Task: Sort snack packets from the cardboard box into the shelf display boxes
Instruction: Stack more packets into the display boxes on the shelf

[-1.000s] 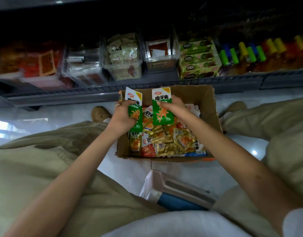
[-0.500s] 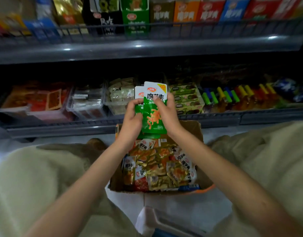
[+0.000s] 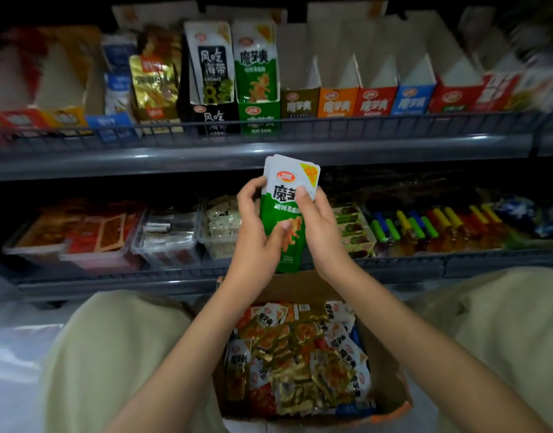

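1. Both hands are holding a small stack of green snack packets [image 3: 281,195] upright in the air, above the cardboard box [image 3: 389,392] and just below the upper shelf [image 3: 269,151].
2. The left hand [image 3: 253,235] is pinching the stack's left edge and lower face; the right hand [image 3: 322,235] is clamping the right edge, with its thumb lying across the front.
3. The packets are looking light, thin and glossy, so they are likely flexing and sliding over each other. Gripping the side edges near the middle is probably keeping them squared.
4. The matching green display box [image 3: 259,117] is standing on the upper shelf, well above the stack.
5. A second ago each hand was holding one packet, apart, low over the box. Now the packets are sitting stacked together and raised higher, and the view is tilting up to show the display boxes.
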Demonstrator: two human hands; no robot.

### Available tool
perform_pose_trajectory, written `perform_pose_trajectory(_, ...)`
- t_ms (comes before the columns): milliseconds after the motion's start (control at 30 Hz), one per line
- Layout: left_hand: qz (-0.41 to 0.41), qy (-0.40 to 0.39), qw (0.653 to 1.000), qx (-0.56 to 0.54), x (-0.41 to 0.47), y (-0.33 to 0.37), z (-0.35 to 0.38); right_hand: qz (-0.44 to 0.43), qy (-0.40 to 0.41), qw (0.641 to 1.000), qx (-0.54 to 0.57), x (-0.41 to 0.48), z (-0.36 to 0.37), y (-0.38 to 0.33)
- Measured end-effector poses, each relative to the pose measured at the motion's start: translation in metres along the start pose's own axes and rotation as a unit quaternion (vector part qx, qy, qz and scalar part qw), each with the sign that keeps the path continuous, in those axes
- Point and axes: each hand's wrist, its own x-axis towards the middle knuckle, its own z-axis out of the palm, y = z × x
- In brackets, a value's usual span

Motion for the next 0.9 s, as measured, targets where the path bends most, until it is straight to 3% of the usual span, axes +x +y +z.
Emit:
perform_pose_trajectory(267, -0.018, -0.02, 0.999, 0.034, 0.01, -0.004, 0.007, -0.055, -0.035, 0.987, -0.148, 0.027, -0.018, -0.049)
perform_pose_trajectory(467, 0.035, 0.023, 0.999, -0.031, 0.01, 0.002, 0.004, -0.064, -0.096, 0.967, -0.226, 0.035, -0.002, -0.069)
perform_pose_trajectory(600, 0.107, 0.079, 0.989, -0.057, 0.021, 0.007, -0.006, -0.145, -0.134, 0.909, -0.368, 0.035, 0.007, -0.082)
perform_pose_trajectory(700, 0.169, 0.1, 0.98, 0.023, 0.04, 0.009, -0.013, -0.148, -0.179, 0.902, -0.364, 0.042, 0.013, -0.094)
perform_pose_trajectory(767, 0.185, 0.103, 0.975, 0.073, 0.053, 0.006, -0.016, -0.162, -0.165, 0.894, -0.383, 0.049, 0.014, -0.098)
perform_pose_trajectory(900, 0.187, 0.116, 0.967, 0.127, 0.082, -0.001, -0.018, -0.265, -0.126, 0.844, -0.448, 0.057, 0.015, -0.103)
